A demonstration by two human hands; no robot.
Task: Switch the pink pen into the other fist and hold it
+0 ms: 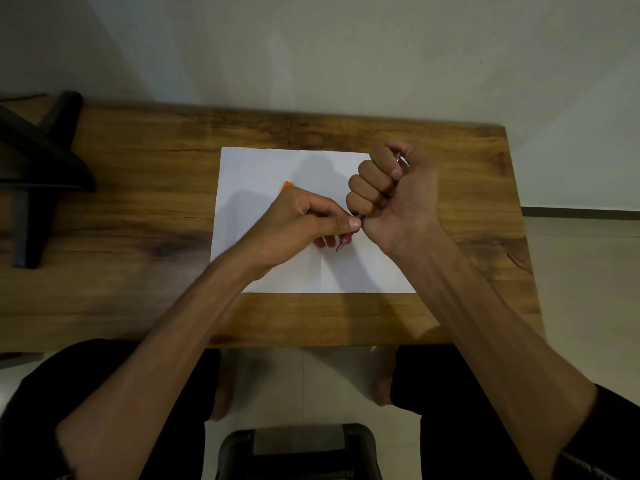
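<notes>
A plain room in a home, likely a study corner; a wood-grain counter (138,209) stands against a bare pale wall (346,46); a white sheet of paper (263,168) lies on it; pale floor tiles (581,271) beside it; bare feet (382,386) underneath; a dark stool (298,445) in front.

Slim plastic pen (344,241): you see pink.
Flat paper sheet (277,168): white.
Wooden table (138,202): brown, dark-grained.
Small scrap (287,184): orange.
</notes>
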